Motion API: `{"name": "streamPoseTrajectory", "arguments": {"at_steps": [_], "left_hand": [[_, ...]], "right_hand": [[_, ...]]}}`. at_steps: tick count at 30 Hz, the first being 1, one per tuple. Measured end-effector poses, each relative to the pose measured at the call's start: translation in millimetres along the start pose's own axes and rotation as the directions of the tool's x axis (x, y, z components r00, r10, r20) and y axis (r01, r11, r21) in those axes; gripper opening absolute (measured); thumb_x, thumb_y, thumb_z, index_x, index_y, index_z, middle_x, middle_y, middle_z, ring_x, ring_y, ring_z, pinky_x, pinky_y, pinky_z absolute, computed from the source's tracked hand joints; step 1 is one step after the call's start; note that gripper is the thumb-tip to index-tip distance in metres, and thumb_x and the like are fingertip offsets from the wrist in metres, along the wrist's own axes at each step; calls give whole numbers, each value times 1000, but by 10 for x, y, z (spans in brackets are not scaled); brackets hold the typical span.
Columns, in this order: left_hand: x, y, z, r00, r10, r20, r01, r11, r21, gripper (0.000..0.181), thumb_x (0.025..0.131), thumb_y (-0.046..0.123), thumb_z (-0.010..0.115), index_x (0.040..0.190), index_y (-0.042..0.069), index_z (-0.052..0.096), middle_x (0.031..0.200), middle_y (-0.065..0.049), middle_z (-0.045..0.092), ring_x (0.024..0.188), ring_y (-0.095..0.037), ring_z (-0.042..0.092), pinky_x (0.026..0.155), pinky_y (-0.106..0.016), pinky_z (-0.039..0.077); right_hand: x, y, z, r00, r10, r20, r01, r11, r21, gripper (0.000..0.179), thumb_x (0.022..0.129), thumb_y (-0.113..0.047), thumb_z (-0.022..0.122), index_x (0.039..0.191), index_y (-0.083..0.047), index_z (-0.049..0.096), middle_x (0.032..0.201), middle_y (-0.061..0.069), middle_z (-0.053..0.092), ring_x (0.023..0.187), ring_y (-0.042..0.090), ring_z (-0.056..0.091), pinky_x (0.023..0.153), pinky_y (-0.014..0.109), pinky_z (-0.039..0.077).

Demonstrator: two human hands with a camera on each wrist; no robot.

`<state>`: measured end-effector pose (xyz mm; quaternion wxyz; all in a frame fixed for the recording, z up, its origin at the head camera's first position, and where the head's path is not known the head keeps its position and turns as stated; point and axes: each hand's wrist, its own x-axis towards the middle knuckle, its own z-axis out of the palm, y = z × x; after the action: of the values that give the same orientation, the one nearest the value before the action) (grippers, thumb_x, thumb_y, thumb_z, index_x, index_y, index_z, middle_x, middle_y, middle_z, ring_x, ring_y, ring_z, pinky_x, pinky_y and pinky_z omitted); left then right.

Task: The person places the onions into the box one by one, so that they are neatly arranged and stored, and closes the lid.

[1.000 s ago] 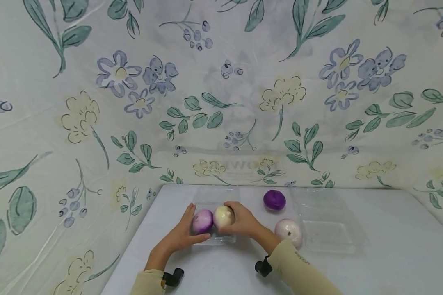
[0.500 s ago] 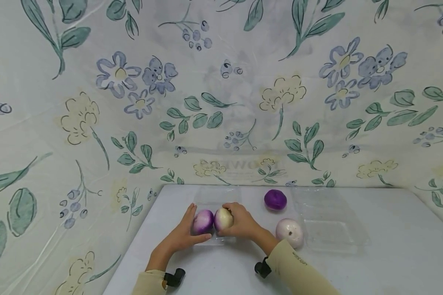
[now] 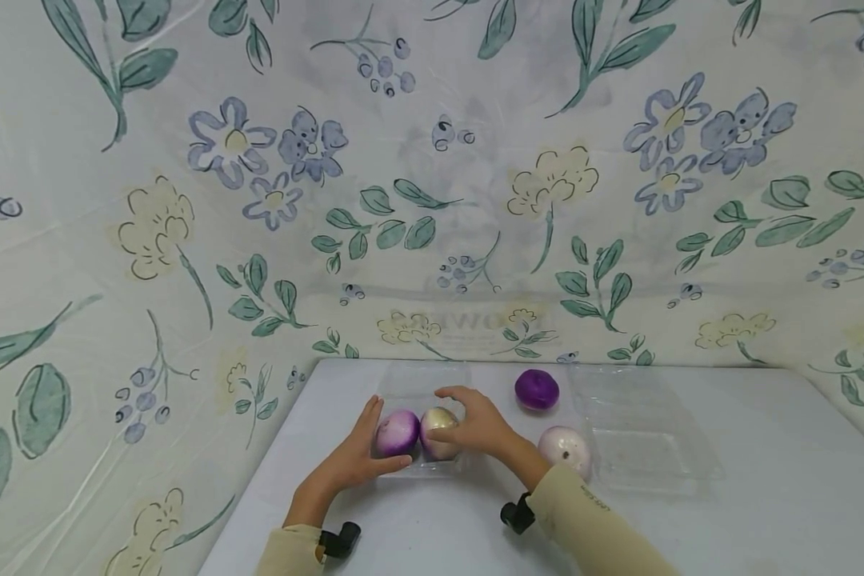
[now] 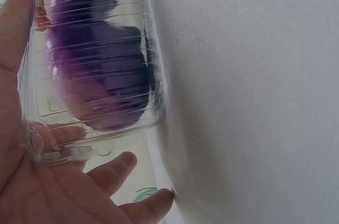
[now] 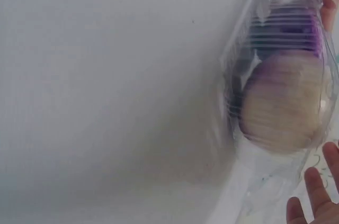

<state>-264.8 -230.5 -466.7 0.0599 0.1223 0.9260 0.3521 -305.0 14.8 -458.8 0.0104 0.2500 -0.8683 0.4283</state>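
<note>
Two onions sit side by side in a clear plastic container (image 3: 421,472): a purple-and-white onion (image 3: 398,433) at left and a pale yellowish onion (image 3: 443,445) at right. My left hand (image 3: 353,460) holds the container's left end, thumb along the near side and fingers toward the far side. In the left wrist view, the palm lies against the container wall, with two fingers stretched out past it. My right hand (image 3: 482,428) is beside the pale onion with its fingers spread, the thumb overlapping it. The right wrist view shows these fingers (image 5: 316,189) apart from the container.
A deep purple onion (image 3: 536,390) and a pinkish-white onion (image 3: 560,446) lie right of the container on the white table (image 3: 432,528). Farther right is another clear plastic container (image 3: 641,452), lying open. A floral sheet (image 3: 432,264) hangs behind the table.
My right hand has let go of the pale onion, its fingers spreading and shifting slightly right. That onion now sits a little lower beside the purple one. My left hand stays in place.
</note>
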Motion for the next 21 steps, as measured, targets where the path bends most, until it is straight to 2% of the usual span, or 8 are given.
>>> {"name": "streamPoseTrajectory", "arguments": {"at_steps": [7,10,16,21], "left_hand": [[-2,-11,-11,1000,-4,10,4,1000,-4,119,79,47,79,158,0,3,166,-21,-4,152,-42,1,119,-62,14],[4,-20,-19,1000,0,17,1,1000,-11,119,80,48,79,158,0,3,166,-21,-5,152,-42,1,120,-61,13],[14,-31,-26,1000,10,13,-10,1000,-8,118,80,48,78,158,-1,3,165,-22,-5,152,-43,1,119,-62,13],[11,-28,8,1000,5,18,-4,1000,-27,118,80,47,79,158,0,4,166,-21,-5,152,-43,1,119,-63,12]], "right_hand": [[65,-7,-129,993,10,-115,-7,1000,28,65,77,-42,83,131,-11,63,133,7,64,127,31,57,103,50,47],[109,-5,-173,987,41,-157,-31,997,66,65,77,-40,84,131,-12,62,133,6,64,125,31,57,102,51,48],[195,41,-193,973,111,-203,-80,985,153,70,79,-35,83,138,-9,55,141,10,58,127,33,55,106,51,44],[214,118,-139,949,185,-254,-135,970,204,65,83,-33,80,138,-10,54,142,12,56,128,34,54,107,51,44]]}}
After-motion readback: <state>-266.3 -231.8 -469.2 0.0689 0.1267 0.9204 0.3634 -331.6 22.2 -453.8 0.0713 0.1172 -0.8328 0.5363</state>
